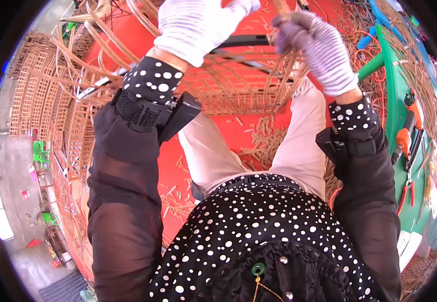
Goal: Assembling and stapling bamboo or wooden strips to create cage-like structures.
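Note:
My left hand (191, 27), in a white striped glove, is at the top edge above a partly woven brown wicker piece (243, 100) on a dark metal frame (241, 41). Its thumb stretches to the right, and the other fingers are partly cut off by the edge. My right hand (321, 50), in a similar, greyer-fingered glove, has its fingers curled against a flat tan-brown strip (281, 7) that runs out of the top. Loose brown strands hang from the frame below that hand. The wicker piece lies between and beyond my knees.
Long loose strands (110, 38) arch up at the upper left, beside more woven panels (37, 90). Cut strip pieces (264, 141) litter the red surface (218, 136). At the right, a green table (394, 105) bears an orange-and-black tool (410, 131) and red-handled pliers (406, 191).

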The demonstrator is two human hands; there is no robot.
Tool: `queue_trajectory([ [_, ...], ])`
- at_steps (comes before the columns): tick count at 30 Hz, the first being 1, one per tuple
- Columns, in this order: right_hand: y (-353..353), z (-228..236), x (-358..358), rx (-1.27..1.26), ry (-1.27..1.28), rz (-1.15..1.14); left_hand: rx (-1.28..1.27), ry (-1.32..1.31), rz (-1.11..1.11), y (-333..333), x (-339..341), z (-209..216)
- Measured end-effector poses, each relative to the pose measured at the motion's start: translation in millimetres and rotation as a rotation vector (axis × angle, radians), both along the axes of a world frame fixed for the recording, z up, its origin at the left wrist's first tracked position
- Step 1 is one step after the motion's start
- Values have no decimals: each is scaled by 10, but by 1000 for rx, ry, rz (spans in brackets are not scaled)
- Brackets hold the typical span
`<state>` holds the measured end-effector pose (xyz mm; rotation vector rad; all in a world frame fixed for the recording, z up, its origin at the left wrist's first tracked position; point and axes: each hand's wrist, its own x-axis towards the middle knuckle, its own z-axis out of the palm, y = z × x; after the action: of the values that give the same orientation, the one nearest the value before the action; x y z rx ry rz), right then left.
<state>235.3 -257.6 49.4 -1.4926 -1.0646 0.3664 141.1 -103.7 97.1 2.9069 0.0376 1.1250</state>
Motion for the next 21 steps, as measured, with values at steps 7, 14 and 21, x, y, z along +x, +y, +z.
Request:
queue_trajectory([
  [7, 61, -3, 8, 462, 746, 142, 4, 620, 57, -15, -82, -471],
  [14, 25, 277, -739, 344, 765, -205, -36, 672, 55, -159, -185, -470],
  [21, 22, 378, -751, 452, 741, -510, -99, 680, 44, -210, -259, -452],
])
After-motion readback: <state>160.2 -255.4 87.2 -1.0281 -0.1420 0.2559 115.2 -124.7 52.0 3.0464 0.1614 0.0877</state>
